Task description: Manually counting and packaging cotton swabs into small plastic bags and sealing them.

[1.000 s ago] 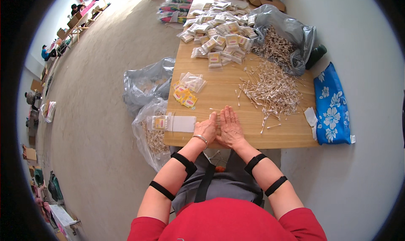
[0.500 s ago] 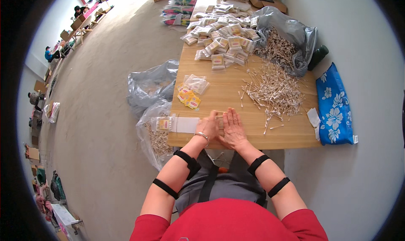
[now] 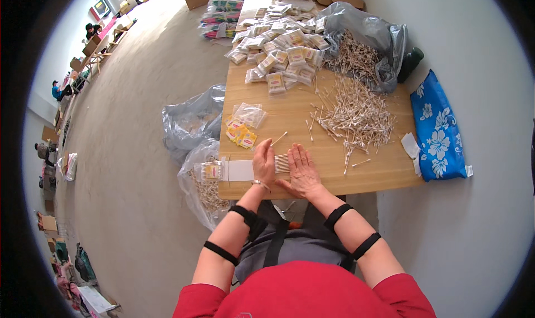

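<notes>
A row of cotton swabs (image 3: 282, 164) lies side by side on the table between my two hands. My right hand (image 3: 304, 172) lies flat with its fingers stretched out, over the right end of the row. On the row's left side my left hand (image 3: 263, 165) stands on edge with straight fingers. A white flat strip (image 3: 241, 170) runs leftward from under the left hand. At its far end sits a clear packet of swabs with a yellow label (image 3: 211, 171), at the table's left edge. One loose swab (image 3: 280, 138) lies just past my left fingertips.
A heap of loose swabs (image 3: 356, 115) spreads on the right, below a grey bag of swabs (image 3: 356, 53). Filled packets (image 3: 284, 45) pile up at the back. Yellow cards (image 3: 241, 134) and clear bags (image 3: 250, 115) lie left. A blue floral pack (image 3: 438, 134) stands right.
My hands have moved apart, showing more of the swab row. My left hand has straightened its fingers and turned on edge. A loose swab now shows beyond its fingertips. The view has shifted slightly.
</notes>
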Demonstrator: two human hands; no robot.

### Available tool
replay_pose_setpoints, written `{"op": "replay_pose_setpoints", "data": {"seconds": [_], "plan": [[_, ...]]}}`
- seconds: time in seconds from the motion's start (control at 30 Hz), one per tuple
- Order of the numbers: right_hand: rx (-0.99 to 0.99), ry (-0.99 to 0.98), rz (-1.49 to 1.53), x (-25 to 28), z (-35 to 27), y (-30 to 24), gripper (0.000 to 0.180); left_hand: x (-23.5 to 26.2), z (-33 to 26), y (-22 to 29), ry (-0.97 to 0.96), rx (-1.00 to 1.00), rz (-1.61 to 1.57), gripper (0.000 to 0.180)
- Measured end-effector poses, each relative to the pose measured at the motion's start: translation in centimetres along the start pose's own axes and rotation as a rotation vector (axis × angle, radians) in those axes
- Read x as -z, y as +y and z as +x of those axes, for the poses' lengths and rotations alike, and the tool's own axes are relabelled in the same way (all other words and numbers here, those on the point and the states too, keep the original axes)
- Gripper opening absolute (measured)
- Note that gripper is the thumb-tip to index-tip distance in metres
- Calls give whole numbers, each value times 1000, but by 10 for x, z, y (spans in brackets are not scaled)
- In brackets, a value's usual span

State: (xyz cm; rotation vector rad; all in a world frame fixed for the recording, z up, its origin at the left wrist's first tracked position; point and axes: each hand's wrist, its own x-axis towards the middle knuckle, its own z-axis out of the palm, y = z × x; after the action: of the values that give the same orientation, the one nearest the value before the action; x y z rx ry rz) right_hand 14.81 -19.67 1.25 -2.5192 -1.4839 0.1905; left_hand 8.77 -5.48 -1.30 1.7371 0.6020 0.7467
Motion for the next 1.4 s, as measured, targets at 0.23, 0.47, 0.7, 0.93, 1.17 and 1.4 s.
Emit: {"op": "replay_pose_setpoints", "data": {"seconds": [0.23,0.47,0.7,0.93,1.17,1.4], "plan": [[56,85,5,-6,-4,0,96,-5,-23,-2,-53,59,-196,43],[21,106,7,-11,-5,-14,91,-9,-24,1,-80,126,-428,49],[-6,116,4,-22,8,-37,85,8,-22,-1,-26,194,-574,52],[-14,65,85,-34,34,-83,81,57,-15,4,31,177,-381,55],[-7,-17,98,-28,37,-96,80,74,-16,2,-12,179,-324,54],[86,-22,174,-25,34,-92,83,82,-13,-4,-51,211,-483,56]]}}
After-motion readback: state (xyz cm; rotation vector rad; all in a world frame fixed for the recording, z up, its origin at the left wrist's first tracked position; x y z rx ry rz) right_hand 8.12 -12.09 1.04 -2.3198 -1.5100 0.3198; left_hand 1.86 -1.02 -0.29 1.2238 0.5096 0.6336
